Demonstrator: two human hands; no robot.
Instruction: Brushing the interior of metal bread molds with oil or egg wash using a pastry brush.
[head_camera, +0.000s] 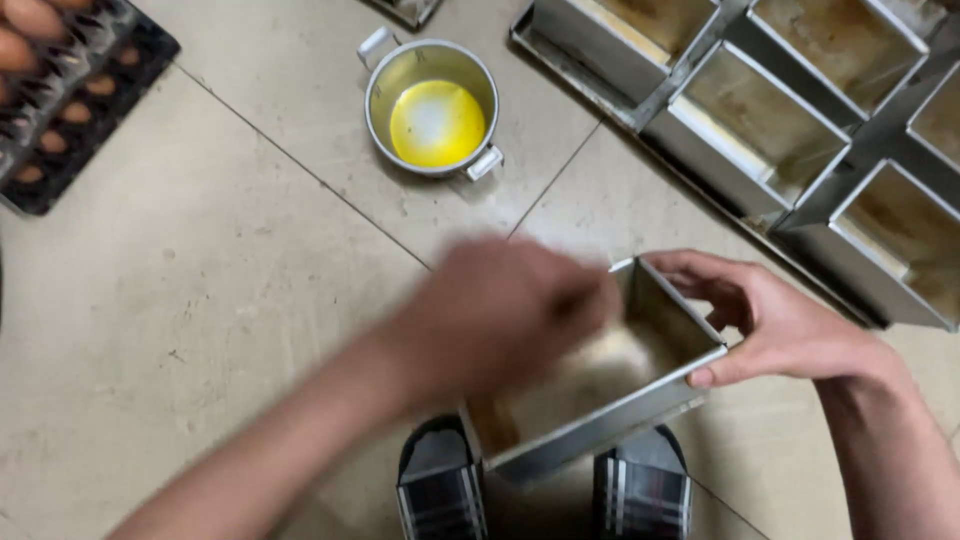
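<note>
Over the floor tiles (230, 290), just above my sandals (440, 490): my right hand (790, 325) clasps the far end rim of a rectangular metal loaf tin (600, 400). My left hand (500, 310) is blurred inside it; grip unclear. The tin looks rigid, light, probably greasy; best held by the rims.

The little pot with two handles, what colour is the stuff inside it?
Bright yellow liquid, paler in the middle, inside the small metal pot; seen in the head view.
</note>
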